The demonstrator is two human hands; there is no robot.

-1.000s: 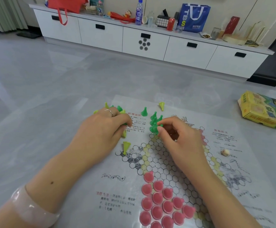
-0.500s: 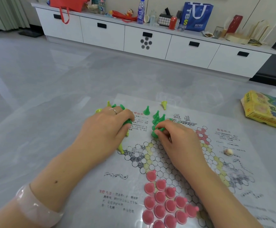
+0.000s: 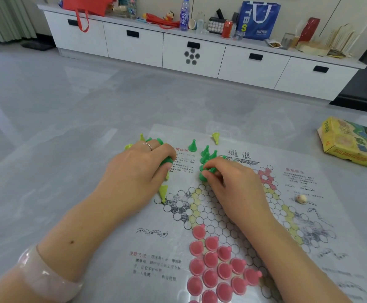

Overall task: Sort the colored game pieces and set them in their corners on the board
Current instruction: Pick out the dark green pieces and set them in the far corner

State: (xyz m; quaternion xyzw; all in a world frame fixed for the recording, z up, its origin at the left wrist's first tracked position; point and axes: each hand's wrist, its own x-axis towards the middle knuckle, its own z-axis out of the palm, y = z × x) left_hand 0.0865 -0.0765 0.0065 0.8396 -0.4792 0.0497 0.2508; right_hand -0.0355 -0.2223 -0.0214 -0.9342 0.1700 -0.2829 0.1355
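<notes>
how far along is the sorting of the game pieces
Done: the pink pieces fill the near corner of the board. In hand: the right hand pinches a dark green piece by the green cluster; the left hand holds another. Left: light green pieces lie scattered and tipped.

We see both forearms reach forward from the lower edge, bare, converging toward the middle. The left hand (image 3: 137,171) lies palm down, knuckles up, its fingers (image 3: 167,157) curled under around something green, with a thin ring (image 3: 147,146) on one finger and a pale bangle (image 3: 44,278) on the wrist. The right hand (image 3: 233,182) is also palm down, thumb and forefinger pinching at its front, the remaining fingers tucked beneath.
</notes>
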